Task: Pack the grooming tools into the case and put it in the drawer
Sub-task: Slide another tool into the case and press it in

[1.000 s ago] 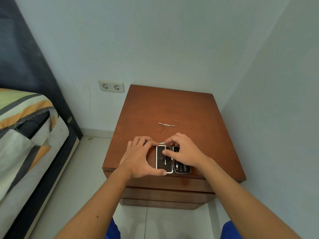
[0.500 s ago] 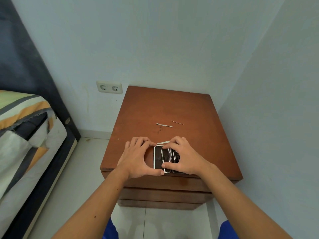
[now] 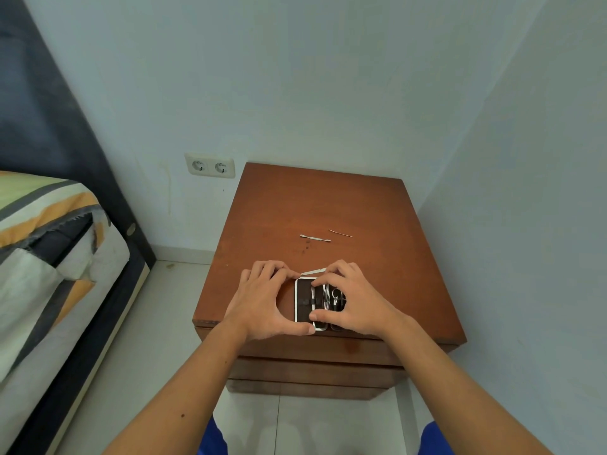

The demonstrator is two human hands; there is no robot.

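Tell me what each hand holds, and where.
Left hand grips the open case by its left edge, far and near ends. Right hand pinches a tool in the case by its ends.

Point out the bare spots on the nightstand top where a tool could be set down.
The nightstand has bare wood along its back between the wall and the two loose tools, and down its right side. The front is crowded: left hand and right hand flank the open case.

One head-worn camera looks forward and down, close over the nightstand [image 3: 328,205]
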